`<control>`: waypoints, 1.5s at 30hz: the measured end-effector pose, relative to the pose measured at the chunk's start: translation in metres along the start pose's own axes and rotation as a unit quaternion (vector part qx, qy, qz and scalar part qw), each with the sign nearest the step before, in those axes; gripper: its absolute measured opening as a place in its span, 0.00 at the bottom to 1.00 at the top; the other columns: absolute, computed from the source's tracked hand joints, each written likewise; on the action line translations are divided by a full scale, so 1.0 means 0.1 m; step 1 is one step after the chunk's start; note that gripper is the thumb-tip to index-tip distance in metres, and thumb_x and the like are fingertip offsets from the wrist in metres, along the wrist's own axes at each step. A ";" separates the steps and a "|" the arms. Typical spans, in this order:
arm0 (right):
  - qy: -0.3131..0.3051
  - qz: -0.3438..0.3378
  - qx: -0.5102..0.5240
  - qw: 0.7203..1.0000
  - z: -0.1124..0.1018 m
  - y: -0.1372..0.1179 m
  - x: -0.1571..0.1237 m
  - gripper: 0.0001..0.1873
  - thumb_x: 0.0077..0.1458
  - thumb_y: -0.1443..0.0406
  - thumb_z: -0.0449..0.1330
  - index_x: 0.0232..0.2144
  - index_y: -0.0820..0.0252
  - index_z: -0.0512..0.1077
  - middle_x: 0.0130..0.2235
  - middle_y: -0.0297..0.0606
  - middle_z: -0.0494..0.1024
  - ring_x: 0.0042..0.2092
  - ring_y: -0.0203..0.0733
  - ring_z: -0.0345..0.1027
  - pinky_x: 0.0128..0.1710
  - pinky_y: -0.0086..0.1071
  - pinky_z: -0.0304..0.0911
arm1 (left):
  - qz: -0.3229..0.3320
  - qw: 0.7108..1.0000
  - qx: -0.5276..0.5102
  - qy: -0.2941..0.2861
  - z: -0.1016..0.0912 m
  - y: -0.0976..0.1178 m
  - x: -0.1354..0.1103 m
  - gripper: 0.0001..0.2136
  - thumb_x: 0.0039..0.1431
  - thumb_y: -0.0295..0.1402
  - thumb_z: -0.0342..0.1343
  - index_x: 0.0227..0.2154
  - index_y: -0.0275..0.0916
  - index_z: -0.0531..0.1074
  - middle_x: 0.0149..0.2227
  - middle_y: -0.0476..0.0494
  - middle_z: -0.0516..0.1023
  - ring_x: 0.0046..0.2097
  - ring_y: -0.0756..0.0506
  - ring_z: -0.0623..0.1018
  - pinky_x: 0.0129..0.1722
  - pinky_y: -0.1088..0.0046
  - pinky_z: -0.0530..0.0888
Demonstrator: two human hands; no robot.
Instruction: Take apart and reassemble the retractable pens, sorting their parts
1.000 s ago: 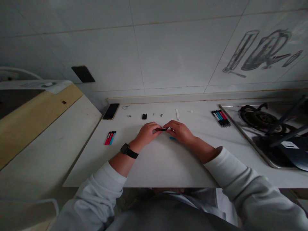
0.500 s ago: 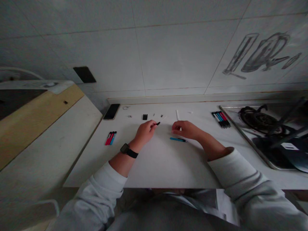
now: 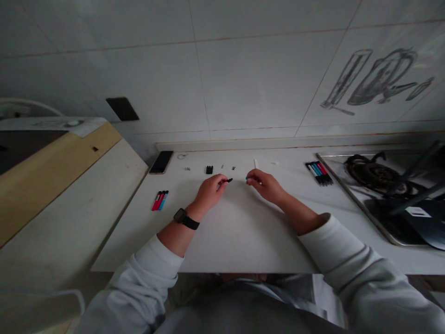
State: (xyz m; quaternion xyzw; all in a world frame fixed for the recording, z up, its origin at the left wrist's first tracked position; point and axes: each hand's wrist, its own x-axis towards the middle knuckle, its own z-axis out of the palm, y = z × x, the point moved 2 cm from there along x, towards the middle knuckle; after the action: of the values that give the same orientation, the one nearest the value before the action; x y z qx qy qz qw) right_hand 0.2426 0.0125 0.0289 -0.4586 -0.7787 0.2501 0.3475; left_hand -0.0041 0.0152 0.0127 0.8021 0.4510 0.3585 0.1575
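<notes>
Toward back edge of bench (image 3: 239, 241), we see left fingers (image 3: 221, 177) pinching black piece (image 3: 230, 180), tip rightward; right fingers (image 3: 256, 174) grip blue piece (image 3: 246, 178), apart.

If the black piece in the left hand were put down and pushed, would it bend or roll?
The black piece is probably stiff, as it juts straight out of the left hand. It's likely light, being small enough to pinch. It may roll, since it looks slim, but it's too small to tell whether it's round.
</notes>
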 end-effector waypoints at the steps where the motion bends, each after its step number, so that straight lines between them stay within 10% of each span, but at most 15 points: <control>1: 0.022 -0.002 0.000 1.000 0.00 0.00 0.00 0.09 0.64 0.59 0.57 0.41 0.57 0.73 0.34 0.36 0.80 0.33 0.38 0.70 0.35 0.31 0.62 | 0.001 1.000 -0.001 -0.004 0.00 0.01 0.00 0.04 0.66 0.29 0.58 0.41 0.40 0.75 0.41 0.45 0.82 0.42 0.46 0.81 0.45 0.69 0.75; 12: 0.074 -0.054 -0.069 0.993 -0.01 0.00 -0.02 0.09 0.66 0.60 0.58 0.42 0.56 0.76 0.38 0.40 0.81 0.38 0.43 0.74 0.39 0.34 0.66 | 0.028 0.999 0.007 -0.019 0.01 0.03 0.00 0.04 0.64 0.28 0.60 0.41 0.40 0.76 0.39 0.46 0.82 0.41 0.45 0.81 0.44 0.67 0.76; 45: -0.027 -0.175 -0.192 0.965 0.16 -0.04 -0.06 0.08 0.65 0.65 0.60 0.43 0.56 0.80 0.41 0.43 0.82 0.42 0.46 0.73 0.45 0.37 0.63 | 0.053 0.992 0.036 -0.107 0.05 0.09 -0.01 0.09 0.68 0.34 0.56 0.37 0.42 0.81 0.35 0.46 0.83 0.40 0.44 0.79 0.43 0.68 0.73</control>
State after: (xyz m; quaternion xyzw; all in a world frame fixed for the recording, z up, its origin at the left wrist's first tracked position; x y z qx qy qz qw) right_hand 0.2302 0.0039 0.0193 -0.3661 -0.8894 0.0438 0.2701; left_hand 0.0041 0.0098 0.0140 0.8637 0.4010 0.2619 0.1569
